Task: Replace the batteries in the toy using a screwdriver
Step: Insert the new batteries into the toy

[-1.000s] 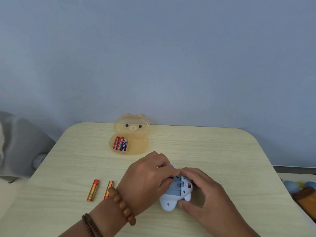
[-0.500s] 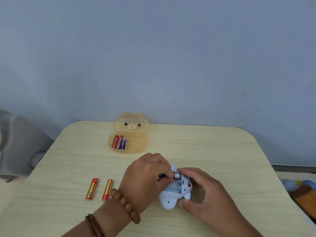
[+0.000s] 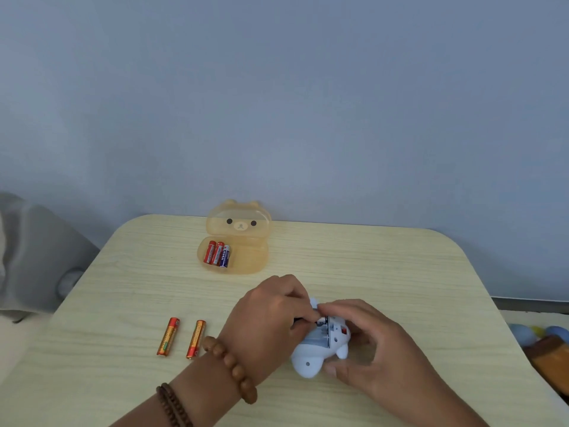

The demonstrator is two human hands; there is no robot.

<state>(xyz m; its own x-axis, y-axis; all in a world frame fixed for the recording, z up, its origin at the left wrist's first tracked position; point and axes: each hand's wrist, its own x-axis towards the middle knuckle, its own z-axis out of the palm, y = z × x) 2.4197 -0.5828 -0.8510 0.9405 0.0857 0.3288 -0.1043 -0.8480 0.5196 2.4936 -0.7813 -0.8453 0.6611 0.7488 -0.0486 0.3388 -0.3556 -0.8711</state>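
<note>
A pale blue toy [image 3: 311,355] lies belly-up on the wooden table [image 3: 369,272], its battery compartment open. My left hand [image 3: 268,325] pinches a dark battery at the compartment's far end; only a sliver of the battery shows. My right hand [image 3: 372,343] cups the toy from the right, its fingertips meeting the left hand's over the compartment. Two orange batteries [image 3: 181,338] lie side by side on the table to the left. No screwdriver is in view.
An open amber bear-shaped case [image 3: 246,254] stands at the table's back and holds three batteries [image 3: 218,253]. A grey cushion [image 3: 34,257] sits off the left edge. Coloured toys [image 3: 545,343] lie beyond the right edge.
My left hand drew the battery up at the compartment's end, then pressed back down; my right fingertips have moved over to meet it. The toy stays in place.
</note>
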